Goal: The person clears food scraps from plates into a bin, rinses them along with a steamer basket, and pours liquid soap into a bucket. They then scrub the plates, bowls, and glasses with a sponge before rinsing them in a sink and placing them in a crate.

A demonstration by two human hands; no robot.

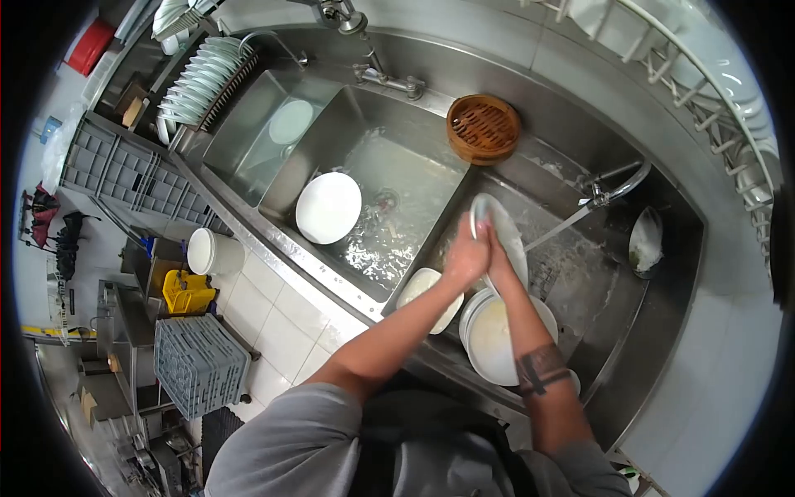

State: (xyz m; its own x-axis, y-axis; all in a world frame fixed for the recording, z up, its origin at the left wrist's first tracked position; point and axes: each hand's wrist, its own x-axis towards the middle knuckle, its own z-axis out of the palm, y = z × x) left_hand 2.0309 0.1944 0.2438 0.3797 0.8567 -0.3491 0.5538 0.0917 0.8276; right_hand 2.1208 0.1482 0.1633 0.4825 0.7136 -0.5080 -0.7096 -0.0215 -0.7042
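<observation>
Above the right-hand basin, my left hand (466,253) and my right hand (497,257) are close together at the left edge of a tilted white plate (507,225). The fingers of my left hand are closed round something I cannot make out against the plate. My right hand grips the plate's edge. Water runs from a faucet (603,197) at the right towards the plate. Below my forearms lie a stack of white plates (490,341) and a squarish white dish (421,286). A round white plate (329,208) lies in the water-filled middle basin.
A bamboo steamer (483,129) stands on the ledge behind the basins. A dish rack (224,103) with several plates is at the upper left. Another plate (291,122) lies in the left basin. A strainer (646,240) with scraps is at the right.
</observation>
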